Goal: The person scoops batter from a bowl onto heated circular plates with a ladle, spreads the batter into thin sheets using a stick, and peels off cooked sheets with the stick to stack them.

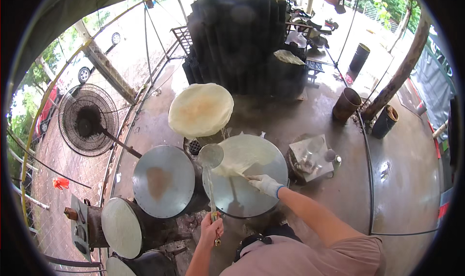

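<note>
My left hand (212, 228), bare, grips the long handle of a metal ladle (211, 155). The ladle's round bowl is over the left rim of a large round metal griddle (259, 205). On my right hand (266, 186) is a white work glove with a blue cuff. Its fingers hold a thin brown tool (247, 177), mostly hidden, at the edge of a pale batter layer (250, 150). That layer covers the griddle's far part; bare metal shows nearer me. Beyond it lies a large round flatbread (201, 110), pale with a browned middle.
Left of the griddle stands a second round griddle (181, 181) with a brown patch. Pale round surfaces (121, 228) top drums at lower left. A wire-caged fan (88, 120) stands left. A dark briquette stack (239, 47) rises ahead. A low stand (310, 156) sits at right.
</note>
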Demonstrator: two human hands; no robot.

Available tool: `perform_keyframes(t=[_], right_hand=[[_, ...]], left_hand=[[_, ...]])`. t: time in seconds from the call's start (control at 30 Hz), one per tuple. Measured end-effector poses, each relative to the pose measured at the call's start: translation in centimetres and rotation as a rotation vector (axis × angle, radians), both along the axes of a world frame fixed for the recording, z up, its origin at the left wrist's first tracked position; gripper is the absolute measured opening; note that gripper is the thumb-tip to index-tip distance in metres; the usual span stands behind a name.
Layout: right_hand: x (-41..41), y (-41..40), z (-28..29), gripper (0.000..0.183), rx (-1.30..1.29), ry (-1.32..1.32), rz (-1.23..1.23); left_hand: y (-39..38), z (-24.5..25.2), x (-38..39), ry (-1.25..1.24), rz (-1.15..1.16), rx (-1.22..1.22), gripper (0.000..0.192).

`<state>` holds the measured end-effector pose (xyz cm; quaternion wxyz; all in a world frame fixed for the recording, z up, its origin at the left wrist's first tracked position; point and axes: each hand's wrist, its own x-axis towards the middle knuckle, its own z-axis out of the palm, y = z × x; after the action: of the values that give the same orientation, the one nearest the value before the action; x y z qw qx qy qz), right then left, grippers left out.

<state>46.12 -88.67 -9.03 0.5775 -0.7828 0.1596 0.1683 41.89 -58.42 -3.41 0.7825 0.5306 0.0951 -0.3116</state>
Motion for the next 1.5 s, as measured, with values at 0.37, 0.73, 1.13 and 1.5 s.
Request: perform_keyframes(t=[0.37,0.73,1.13,1.5], right_hand=[[1.1,-2.2,-2.1,0.038,0.087,0.146,0.153],[3.1,-7.8,-5.2,0.036,0.152,0.292,0.445],[4.3,-11.1,-1.5,0.027,0.296,0.540,0.600],[5.1,-11.7,-1.1,0.037,0.197,0.499,0.708]], left_hand=[[2.9,-2.8,-5.2,0.054,0.460,-0.012,0.014],[-1.2,-3.1,-11.4,0.165,0.725,0.117,0.012],[-6.6,-7.0,-18.7,0.010,0.516,0.768,0.022],[-12.1,-5.0,-22.9,-0.213,0.071,1.379,0.031]])
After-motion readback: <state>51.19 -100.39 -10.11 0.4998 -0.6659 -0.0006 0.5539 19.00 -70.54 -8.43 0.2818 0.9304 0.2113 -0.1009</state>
